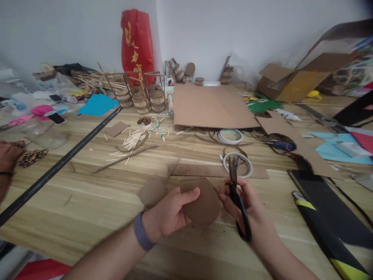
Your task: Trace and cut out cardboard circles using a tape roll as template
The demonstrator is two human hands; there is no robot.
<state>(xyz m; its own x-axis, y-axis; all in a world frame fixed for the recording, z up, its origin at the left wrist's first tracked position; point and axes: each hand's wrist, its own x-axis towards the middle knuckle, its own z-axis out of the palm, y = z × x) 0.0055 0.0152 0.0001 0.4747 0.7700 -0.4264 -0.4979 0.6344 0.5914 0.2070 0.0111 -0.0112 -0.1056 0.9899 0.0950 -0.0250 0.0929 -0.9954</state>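
Observation:
My left hand [175,208], with a purple band on its wrist, pinches a round piece of brown cardboard [205,204] between the thumb on top and the fingers beneath. Black-handled scissors [241,210] are in my right hand [243,196], their blades pointing up and away from me. The fingertips of that hand are close to the disc's right edge. Another round cardboard piece [153,191] lies on the table just left of the held disc. Behind both hands lies a long cardboard strip [198,170].
Rolls of white tape [230,136], small sticks [135,138] and a large cardboard sheet [212,105] lie farther back. Small woven baskets [141,100] stand near a red bag [137,46]. Another person's hand [10,153] is at the left edge. A black cutter [320,225] lies right.

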